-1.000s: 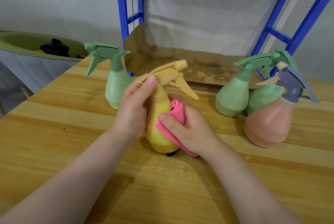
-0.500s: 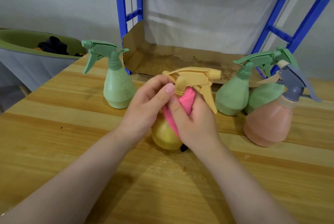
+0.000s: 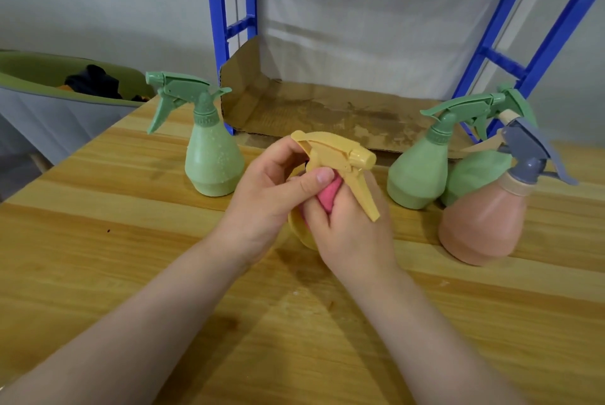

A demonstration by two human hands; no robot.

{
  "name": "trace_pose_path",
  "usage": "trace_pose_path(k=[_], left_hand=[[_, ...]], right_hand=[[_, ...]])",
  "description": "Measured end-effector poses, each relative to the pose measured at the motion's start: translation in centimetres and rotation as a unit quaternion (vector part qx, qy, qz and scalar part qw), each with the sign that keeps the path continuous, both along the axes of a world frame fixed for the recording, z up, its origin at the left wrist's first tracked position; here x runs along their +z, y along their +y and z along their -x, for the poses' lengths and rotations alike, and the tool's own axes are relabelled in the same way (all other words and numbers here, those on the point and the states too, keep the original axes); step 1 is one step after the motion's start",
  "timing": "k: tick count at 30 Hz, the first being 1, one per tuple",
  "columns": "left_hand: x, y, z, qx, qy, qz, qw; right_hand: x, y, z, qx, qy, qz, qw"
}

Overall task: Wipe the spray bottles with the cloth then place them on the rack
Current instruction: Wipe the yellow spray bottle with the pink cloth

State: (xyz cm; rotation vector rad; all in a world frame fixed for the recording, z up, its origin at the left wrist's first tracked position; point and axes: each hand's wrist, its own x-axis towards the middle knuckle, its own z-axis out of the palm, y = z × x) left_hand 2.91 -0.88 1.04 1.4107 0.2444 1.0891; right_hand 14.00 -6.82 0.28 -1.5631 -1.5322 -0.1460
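Note:
A yellow spray bottle (image 3: 340, 156) stands on the wooden table (image 3: 98, 241) in the middle, its trigger head pointing right. My left hand (image 3: 265, 195) grips its neck under the head, thumb across the front. My right hand (image 3: 350, 224) holds a pink cloth (image 3: 327, 197) pressed against the bottle's neck and body, hiding most of the body. A green spray bottle (image 3: 212, 162) stands to the left. Two green bottles (image 3: 417, 172) and a peach bottle with a grey head (image 3: 484, 221) stand to the right. The blue rack (image 3: 226, 31) stands behind the table.
A stained cardboard sheet (image 3: 327, 110) lines the rack's lowest shelf, just behind the bottles. A green tub (image 3: 39, 77) with dark items sits off the table's left edge. Bare wood stretches in front of my arms.
The yellow bottle's head has turned to point right. My right hand with the cloth has moved up from the bottle's body to its neck, and my left hand has shifted up under the head.

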Motion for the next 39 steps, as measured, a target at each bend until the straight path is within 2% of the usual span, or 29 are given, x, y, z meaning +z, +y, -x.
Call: trace_pose_path(k=[4,9,16,21,28,32,36,39], left_hand=[[0.2,0.2,0.4,0.015,-0.041,0.030,0.999],[0.8,0.4,0.5,0.065,-0.105,0.116,0.986],[1.4,2.5,1.8,0.159,-0.179,0.223,0.945],[1.6,3.2,2.4,0.138,-0.208,0.222,0.942],[2.1,2.4,2.2,0.121,-0.149,0.190,0.963],[1.6,1.9,1.8,0.096,-0.052,0.110,0.988],[1.4,1.4,1.7,0.057,0.003,0.078,0.995],[1.0,1.3,1.6,0.037,0.044,-0.004,0.998]], right_hand=[[0.2,0.0,0.3,0.040,0.028,0.014,0.999],[-0.2,0.2,-0.4,0.088,0.058,0.076,0.991],[-1.6,0.5,-1.4,0.162,0.170,0.129,0.963],[-1.5,0.3,-0.8,0.222,0.240,0.133,0.935],[-1.0,0.3,-0.9,0.238,0.243,0.119,0.933],[-0.5,0.2,-0.9,0.245,0.202,0.121,0.941],[-0.3,0.1,-0.9,0.245,0.170,0.127,0.946],[-0.1,0.0,-0.7,0.237,0.167,0.117,0.950]])
